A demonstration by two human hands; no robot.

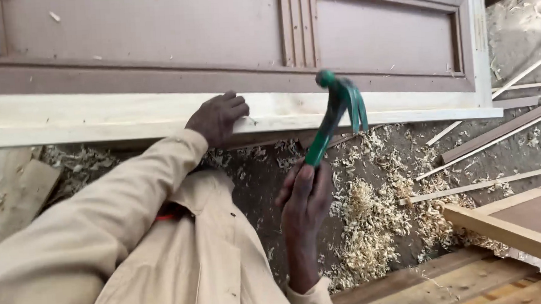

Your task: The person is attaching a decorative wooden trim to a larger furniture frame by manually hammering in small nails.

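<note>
The green hammer stands raised just right of centre, head up against the pale wooden strip, its handle running down toward six o'clock into the right hand, whose fingers are wrapped tight around it. At nine o'clock from the hammer head, the left hand rests on the strip's edge, fingers curled, perhaps pinching a small nail, too tiny to tell. Above lies a brown panelled door. Wood shavings cover the floor toward five o'clock.
</note>
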